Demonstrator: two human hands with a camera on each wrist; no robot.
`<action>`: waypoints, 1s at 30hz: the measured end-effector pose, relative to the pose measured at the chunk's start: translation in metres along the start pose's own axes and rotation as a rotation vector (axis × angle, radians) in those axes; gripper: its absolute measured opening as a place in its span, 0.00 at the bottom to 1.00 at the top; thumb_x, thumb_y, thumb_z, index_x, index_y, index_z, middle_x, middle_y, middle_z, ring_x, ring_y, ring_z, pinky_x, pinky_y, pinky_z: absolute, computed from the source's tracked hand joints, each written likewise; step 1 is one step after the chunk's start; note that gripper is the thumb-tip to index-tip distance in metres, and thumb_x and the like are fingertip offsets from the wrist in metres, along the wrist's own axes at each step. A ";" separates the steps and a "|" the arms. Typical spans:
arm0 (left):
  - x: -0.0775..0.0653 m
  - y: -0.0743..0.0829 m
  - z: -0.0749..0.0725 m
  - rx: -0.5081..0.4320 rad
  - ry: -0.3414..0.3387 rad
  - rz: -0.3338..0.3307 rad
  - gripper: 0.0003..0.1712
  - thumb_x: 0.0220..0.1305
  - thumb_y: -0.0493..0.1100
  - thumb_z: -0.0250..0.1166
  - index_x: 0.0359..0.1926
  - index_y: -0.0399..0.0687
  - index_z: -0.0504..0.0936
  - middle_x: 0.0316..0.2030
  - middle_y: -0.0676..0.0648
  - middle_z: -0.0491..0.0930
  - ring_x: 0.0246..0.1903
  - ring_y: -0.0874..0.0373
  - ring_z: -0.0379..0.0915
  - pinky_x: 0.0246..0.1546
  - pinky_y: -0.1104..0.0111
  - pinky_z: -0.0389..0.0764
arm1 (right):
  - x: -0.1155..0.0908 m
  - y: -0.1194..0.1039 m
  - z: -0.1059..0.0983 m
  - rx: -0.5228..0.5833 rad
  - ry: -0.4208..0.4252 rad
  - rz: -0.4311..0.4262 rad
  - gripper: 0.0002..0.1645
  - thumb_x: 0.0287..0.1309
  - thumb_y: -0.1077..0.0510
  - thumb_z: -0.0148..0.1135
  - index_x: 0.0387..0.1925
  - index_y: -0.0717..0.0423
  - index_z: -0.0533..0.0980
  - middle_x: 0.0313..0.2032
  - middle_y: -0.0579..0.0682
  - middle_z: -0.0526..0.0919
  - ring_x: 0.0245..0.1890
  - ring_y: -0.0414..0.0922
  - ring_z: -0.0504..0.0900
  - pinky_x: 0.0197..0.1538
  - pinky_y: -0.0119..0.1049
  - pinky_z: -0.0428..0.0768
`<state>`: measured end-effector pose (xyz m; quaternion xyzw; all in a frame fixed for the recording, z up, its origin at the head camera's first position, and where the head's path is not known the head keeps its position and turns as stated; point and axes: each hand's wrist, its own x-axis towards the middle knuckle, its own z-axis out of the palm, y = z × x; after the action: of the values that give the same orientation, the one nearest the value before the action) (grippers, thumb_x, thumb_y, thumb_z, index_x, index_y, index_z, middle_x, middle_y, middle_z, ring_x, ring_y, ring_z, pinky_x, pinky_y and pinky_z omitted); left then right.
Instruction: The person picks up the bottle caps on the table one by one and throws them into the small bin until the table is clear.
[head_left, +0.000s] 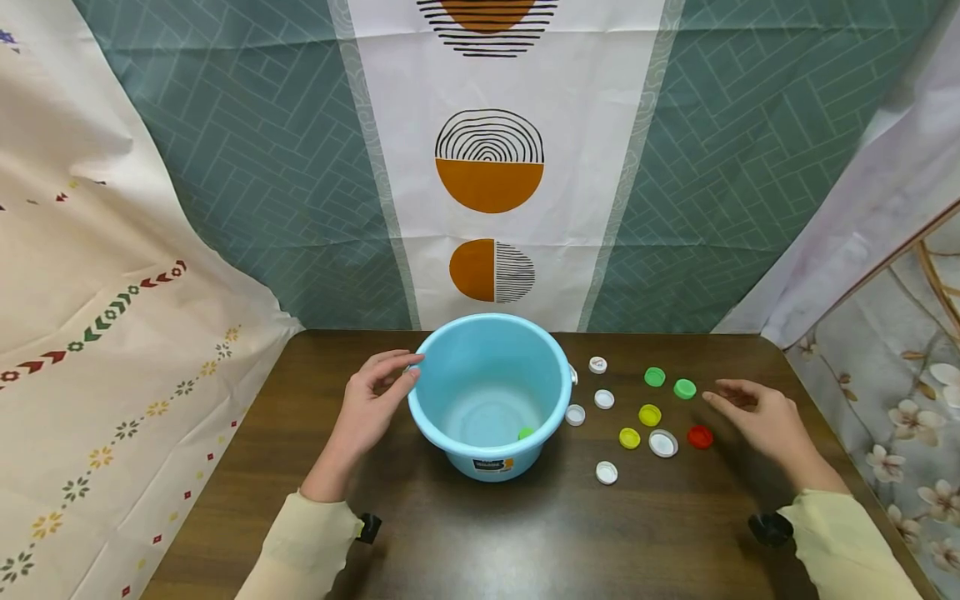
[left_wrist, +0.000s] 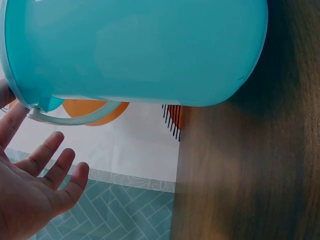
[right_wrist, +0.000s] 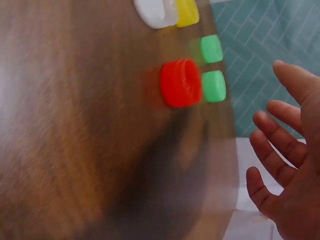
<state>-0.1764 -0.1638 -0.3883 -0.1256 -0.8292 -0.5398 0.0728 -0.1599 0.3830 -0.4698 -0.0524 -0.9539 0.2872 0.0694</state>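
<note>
A light blue plastic bucket (head_left: 489,408) stands upright on the table, one green cap (head_left: 526,433) inside on its bottom. At the bucket's left rim, my left hand (head_left: 372,402) pinches the edge between thumb and index finger; its other fingers spread loosely below the rim in the left wrist view. My right hand (head_left: 767,423) hovers over the right side of the table, fingers relaxed and holding nothing. Nearest to it are a red bottle cap (head_left: 701,437) and a green cap (head_left: 685,388). A second green cap (head_left: 655,377) lies farther back.
Right of the bucket lie two yellow caps (head_left: 649,415), a larger white lid (head_left: 663,443) and several small white caps (head_left: 603,399). A white bucket handle (left_wrist: 75,120) hangs at the rim. Patterned cloth (head_left: 300,167) covers the wall behind the dark wooden table (head_left: 487,542).
</note>
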 end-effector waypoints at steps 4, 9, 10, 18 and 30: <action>-0.002 -0.001 0.000 0.006 0.000 -0.005 0.17 0.64 0.46 0.60 0.52 0.48 0.81 0.55 0.49 0.73 0.51 0.54 0.70 0.44 0.68 0.73 | -0.006 0.010 0.004 -0.021 -0.039 -0.011 0.32 0.60 0.36 0.54 0.53 0.56 0.75 0.47 0.63 0.81 0.45 0.58 0.78 0.38 0.47 0.77; -0.003 -0.001 -0.001 -0.001 0.000 -0.002 0.17 0.64 0.47 0.60 0.52 0.48 0.81 0.56 0.46 0.73 0.50 0.53 0.71 0.43 0.68 0.73 | -0.009 0.016 0.007 -0.038 -0.065 0.001 0.34 0.59 0.35 0.53 0.54 0.57 0.75 0.48 0.63 0.81 0.45 0.58 0.78 0.40 0.52 0.75; -0.002 -0.001 -0.001 -0.001 0.000 0.002 0.17 0.64 0.47 0.60 0.52 0.48 0.81 0.56 0.46 0.73 0.51 0.52 0.71 0.43 0.67 0.73 | -0.009 0.016 0.008 -0.041 -0.076 0.009 0.36 0.59 0.34 0.54 0.54 0.58 0.74 0.47 0.63 0.81 0.44 0.57 0.78 0.39 0.50 0.76; -0.001 -0.003 0.000 -0.006 0.005 0.009 0.17 0.64 0.46 0.60 0.52 0.47 0.81 0.56 0.45 0.74 0.54 0.45 0.69 0.46 0.63 0.73 | -0.010 0.022 0.015 -0.074 -0.203 0.003 0.46 0.48 0.29 0.60 0.57 0.59 0.72 0.46 0.60 0.78 0.43 0.52 0.75 0.38 0.42 0.74; 0.000 -0.001 0.000 -0.007 0.004 0.012 0.17 0.64 0.46 0.60 0.52 0.47 0.81 0.56 0.45 0.74 0.52 0.53 0.70 0.44 0.70 0.74 | -0.012 0.030 0.028 -0.110 -0.237 -0.009 0.48 0.37 0.29 0.69 0.54 0.56 0.75 0.42 0.54 0.79 0.36 0.45 0.72 0.34 0.34 0.68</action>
<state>-0.1767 -0.1646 -0.3895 -0.1297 -0.8265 -0.5424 0.0771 -0.1508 0.3906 -0.5108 -0.0178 -0.9700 0.2381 -0.0453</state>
